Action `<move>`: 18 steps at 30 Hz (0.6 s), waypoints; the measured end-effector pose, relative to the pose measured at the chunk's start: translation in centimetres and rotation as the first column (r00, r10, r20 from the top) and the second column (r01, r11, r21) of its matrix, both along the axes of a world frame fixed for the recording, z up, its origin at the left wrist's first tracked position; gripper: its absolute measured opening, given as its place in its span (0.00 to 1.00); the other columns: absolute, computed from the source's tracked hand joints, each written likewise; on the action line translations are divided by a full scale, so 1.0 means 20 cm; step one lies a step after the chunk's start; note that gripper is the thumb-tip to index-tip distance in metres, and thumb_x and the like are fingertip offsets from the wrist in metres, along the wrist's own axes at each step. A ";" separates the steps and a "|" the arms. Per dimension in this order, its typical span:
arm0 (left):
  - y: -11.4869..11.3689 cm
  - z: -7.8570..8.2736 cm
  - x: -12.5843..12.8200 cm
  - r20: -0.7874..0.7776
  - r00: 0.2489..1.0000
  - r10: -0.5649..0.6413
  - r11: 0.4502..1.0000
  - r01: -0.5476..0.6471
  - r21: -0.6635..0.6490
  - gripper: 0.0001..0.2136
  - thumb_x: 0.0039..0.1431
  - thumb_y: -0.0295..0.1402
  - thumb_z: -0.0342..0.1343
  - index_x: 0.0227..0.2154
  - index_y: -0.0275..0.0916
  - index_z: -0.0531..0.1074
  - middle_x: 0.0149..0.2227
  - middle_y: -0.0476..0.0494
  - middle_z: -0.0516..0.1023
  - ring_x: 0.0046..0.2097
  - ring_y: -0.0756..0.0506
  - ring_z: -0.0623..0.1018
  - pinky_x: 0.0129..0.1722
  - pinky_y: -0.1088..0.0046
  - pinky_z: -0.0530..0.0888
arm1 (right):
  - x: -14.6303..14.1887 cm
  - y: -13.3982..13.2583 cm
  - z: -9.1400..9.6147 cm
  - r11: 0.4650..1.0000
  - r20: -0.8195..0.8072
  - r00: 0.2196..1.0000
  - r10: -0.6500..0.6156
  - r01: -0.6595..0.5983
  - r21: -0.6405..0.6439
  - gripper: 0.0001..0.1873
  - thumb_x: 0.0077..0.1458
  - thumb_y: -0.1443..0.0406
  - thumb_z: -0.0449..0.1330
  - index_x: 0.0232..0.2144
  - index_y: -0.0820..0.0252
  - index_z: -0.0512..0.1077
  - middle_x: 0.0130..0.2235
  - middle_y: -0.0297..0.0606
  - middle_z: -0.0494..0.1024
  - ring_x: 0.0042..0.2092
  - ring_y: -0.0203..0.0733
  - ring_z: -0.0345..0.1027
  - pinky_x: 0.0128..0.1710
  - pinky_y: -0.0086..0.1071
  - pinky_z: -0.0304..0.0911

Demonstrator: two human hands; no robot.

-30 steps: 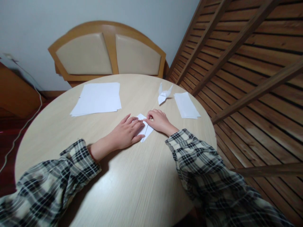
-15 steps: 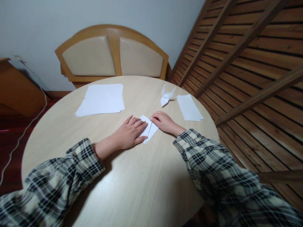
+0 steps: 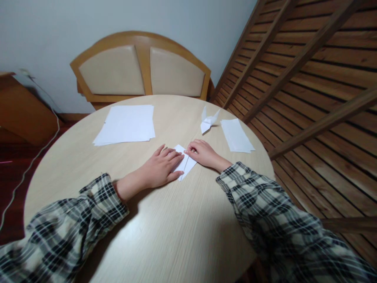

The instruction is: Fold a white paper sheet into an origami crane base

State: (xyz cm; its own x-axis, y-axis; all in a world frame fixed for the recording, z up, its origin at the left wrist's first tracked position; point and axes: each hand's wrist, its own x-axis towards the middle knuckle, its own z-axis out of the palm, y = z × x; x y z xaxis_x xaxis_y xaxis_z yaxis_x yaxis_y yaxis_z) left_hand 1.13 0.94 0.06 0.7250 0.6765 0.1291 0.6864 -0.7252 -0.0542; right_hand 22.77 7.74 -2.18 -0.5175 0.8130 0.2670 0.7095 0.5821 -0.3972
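Note:
A small folded sheet of white paper [image 3: 189, 165] lies on the table between my hands, with a crease or flap edge running along it. My left hand [image 3: 159, 168] rests flat across its left part, fingers stretched out and pressing it down. At its upper right edge, my right hand [image 3: 204, 153] is closed, thumb and fingertips pinched on the paper near the fold line. My fingers hide parts of the paper. Just beyond the right hand stands a folded white paper crane [image 3: 207, 122].
The round wooden table [image 3: 165, 236] carries a stack of white sheets [image 3: 128, 124] at the far left and narrower white strips [image 3: 236, 135] at the right. Behind the table is a padded headboard [image 3: 144, 67]. Slatted wood panelling [image 3: 309, 94] rises along the right.
My right thumb and fingertips have shifted slightly left along the folded paper. The left hand stays in place on it.

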 end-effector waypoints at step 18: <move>0.00 0.01 0.00 0.039 0.999 -0.003 0.999 0.004 -0.042 0.26 0.67 0.46 0.44 0.60 0.33 0.62 0.57 0.35 0.69 0.59 0.35 0.64 0.64 0.48 0.51 | 0.00 -0.01 0.00 0.998 -0.119 0.992 -0.047 0.043 -0.034 0.15 0.65 0.65 0.49 0.25 0.58 0.66 0.30 0.36 0.72 0.36 0.40 0.65 0.41 0.34 0.57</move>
